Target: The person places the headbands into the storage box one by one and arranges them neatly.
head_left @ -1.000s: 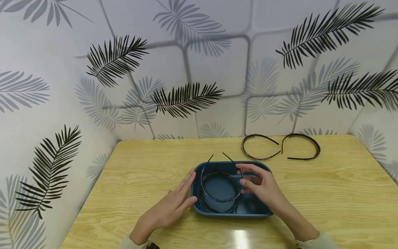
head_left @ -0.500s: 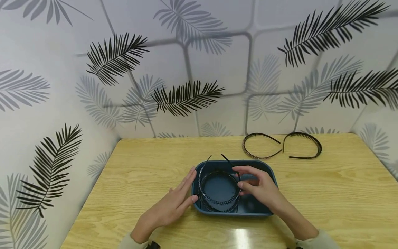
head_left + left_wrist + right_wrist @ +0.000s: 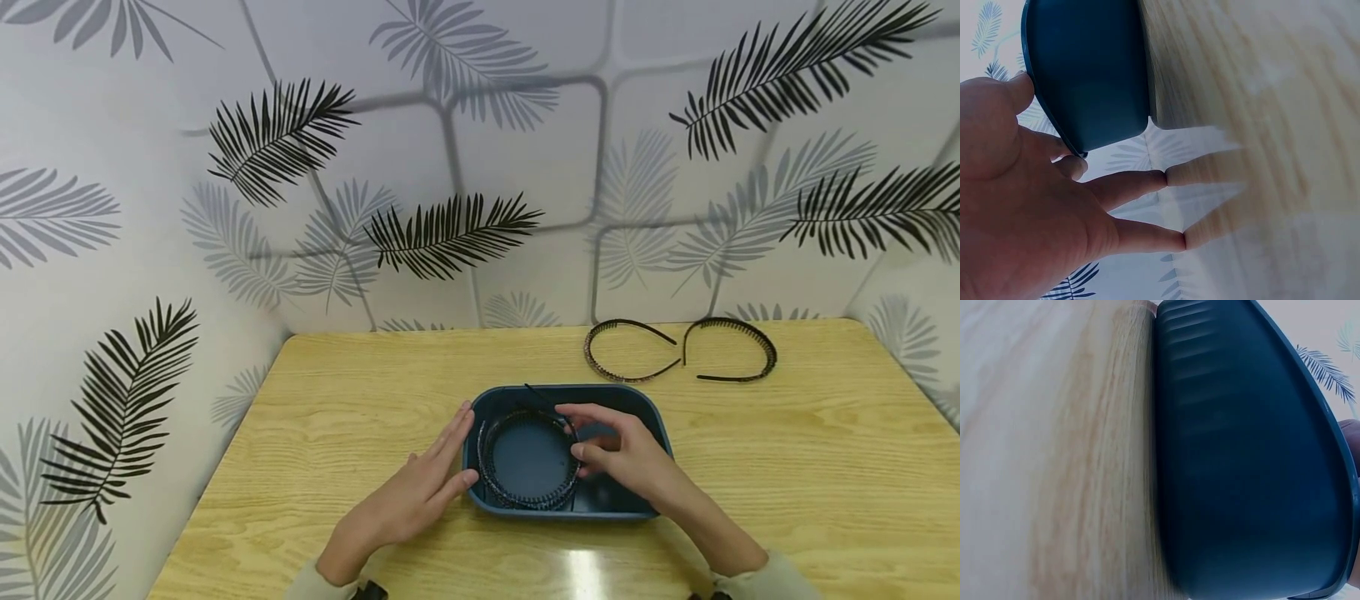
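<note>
A dark blue box (image 3: pixel 600 514) stands on the table, with several black toothed headbands (image 3: pixel 517 502) stacked in its left part. My right hand (image 3: pixel 633 454) reaches over the right side of the box and pinches the right arm of the top headband (image 3: pixel 542 396), which lies nearly flush with the others. Fingers straight, my left hand (image 3: pixel 408 496) rests against the box's left end. In the left wrist view, the thumb and some fingers of the left hand (image 3: pixel 1035 206) touch the rim. Only the box's outer wall (image 3: pixel 1254 456) and a sliver of the right hand (image 3: pixel 1350 447) show in the right wrist view.
Behind the box, a patterned headband (image 3: pixel 592 358) and a black toothed headband (image 3: pixel 771 354) lie side by side on the wooden table (image 3: pixel 360 392). A wall with leaf prints (image 3: pixel 450 237) rises along the table's back edge.
The top headband has gone down into the box, from tilted above the stack to almost level with it. My right hand has moved slightly left with it; the left hand has stayed put.
</note>
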Demonstrator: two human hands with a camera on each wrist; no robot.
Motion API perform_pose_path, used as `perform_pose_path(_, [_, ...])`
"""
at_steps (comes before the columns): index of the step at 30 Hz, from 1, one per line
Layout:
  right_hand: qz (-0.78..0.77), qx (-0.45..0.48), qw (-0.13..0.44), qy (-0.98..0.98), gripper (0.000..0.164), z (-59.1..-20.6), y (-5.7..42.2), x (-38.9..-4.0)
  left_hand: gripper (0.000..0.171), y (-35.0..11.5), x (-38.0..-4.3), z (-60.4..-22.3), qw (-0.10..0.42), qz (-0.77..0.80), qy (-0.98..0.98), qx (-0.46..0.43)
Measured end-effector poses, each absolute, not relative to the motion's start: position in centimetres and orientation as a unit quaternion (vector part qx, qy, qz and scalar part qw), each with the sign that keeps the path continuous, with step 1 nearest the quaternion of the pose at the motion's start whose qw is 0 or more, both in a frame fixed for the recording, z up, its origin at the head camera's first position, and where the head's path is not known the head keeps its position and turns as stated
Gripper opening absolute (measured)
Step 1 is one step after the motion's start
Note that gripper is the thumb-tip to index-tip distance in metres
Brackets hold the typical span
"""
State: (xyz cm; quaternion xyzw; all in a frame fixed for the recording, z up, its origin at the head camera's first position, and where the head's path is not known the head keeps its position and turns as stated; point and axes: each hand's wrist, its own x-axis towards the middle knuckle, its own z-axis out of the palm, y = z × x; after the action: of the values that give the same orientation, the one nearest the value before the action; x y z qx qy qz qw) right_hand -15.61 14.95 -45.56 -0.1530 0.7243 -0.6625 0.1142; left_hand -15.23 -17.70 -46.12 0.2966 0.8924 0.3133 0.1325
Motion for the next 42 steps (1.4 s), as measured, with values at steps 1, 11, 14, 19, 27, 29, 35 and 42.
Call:
perform_pose_path(1, [-0.66, -0.153, 0.118, 0.726, 0.053, -45.57, 14.94, -15.6, 0.071, -17.7, -15.22, -46.11, 0.133, 0.313, 0.892, 0.296])
perform_pose_path(11, [-0.648, -0.148, 0.138, 0.734, 0.054, -45.36, 14.85, -15.53, 0.071, -17.71, -15.19, -46.06, 0.136, 0.316, 0.891, 0.295])
perform_pose_path(14, [-0.647, -0.145, 0.144, 0.734, 0.054, -45.34, 14.83, -15.56, 0.071, -17.69, -15.21, -46.02, 0.137, 0.317, 0.891, 0.295])
perform_pose_path(19, [-0.642, -0.147, 0.151, 0.738, 0.053, -45.45, 14.82, -15.59, 0.071, -17.69, -15.2, -46.06, 0.135, 0.318, 0.891, 0.295])
perform_pose_path(27, [-0.628, -0.149, 0.138, 0.752, 0.057, -45.71, 14.82, -15.57, 0.071, -17.65, -15.16, -46.03, 0.134, 0.318, 0.891, 0.295])
perform_pose_path(29, [-0.627, -0.145, 0.137, 0.753, 0.058, -45.72, 14.82, -15.52, 0.071, -17.65, -15.15, -45.99, 0.135, 0.318, 0.891, 0.295])
perform_pose_path(35, [-0.619, -0.142, 0.138, 0.76, 0.057, -45.74, 14.76, -15.44, 0.072, -17.65, -15.27, -46.03, 0.136, 0.316, 0.891, 0.295])
perform_pose_path(42, [-0.589, -0.147, 0.131, 0.784, 0.057, -45.58, 14.59, -15.37, 0.072, -17.72, -15.29, -46.03, 0.139, 0.319, 0.89, 0.296])
